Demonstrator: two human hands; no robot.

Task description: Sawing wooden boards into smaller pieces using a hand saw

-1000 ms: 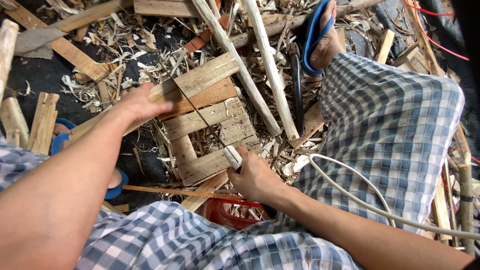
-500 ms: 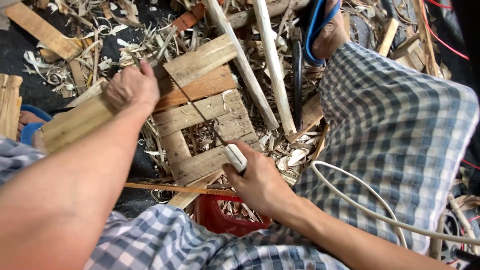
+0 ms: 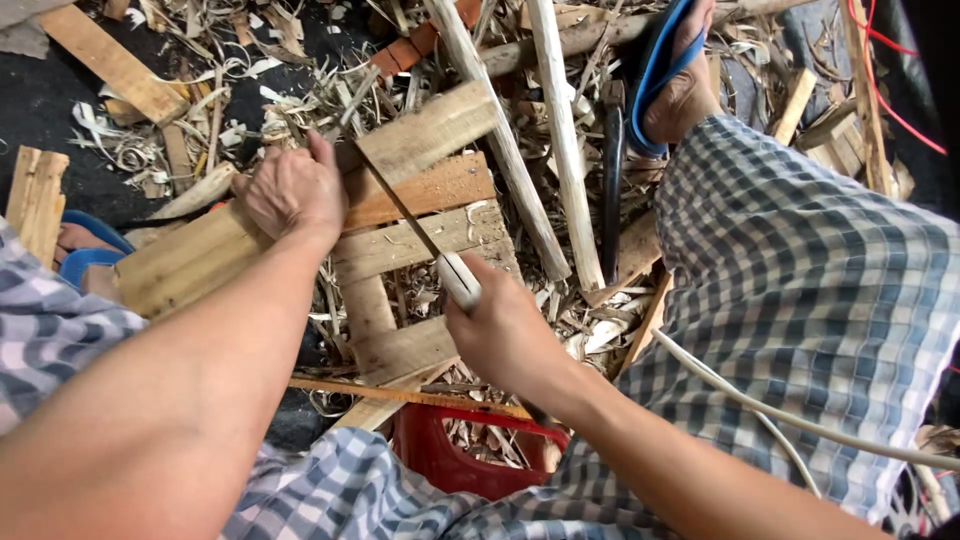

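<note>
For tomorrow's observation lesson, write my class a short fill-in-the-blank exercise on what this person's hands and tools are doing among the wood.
1. The right hand grips the pale handle of a thin-bladed ____.
2. The left hand presses down on a long wooden ____.
3. The foot at the top wears a sandal with ____ straps.
4. Under the wooden frame, near the person's lap, stands a ____ plastic container.

Missing words: saw; plank; blue; red
</note>
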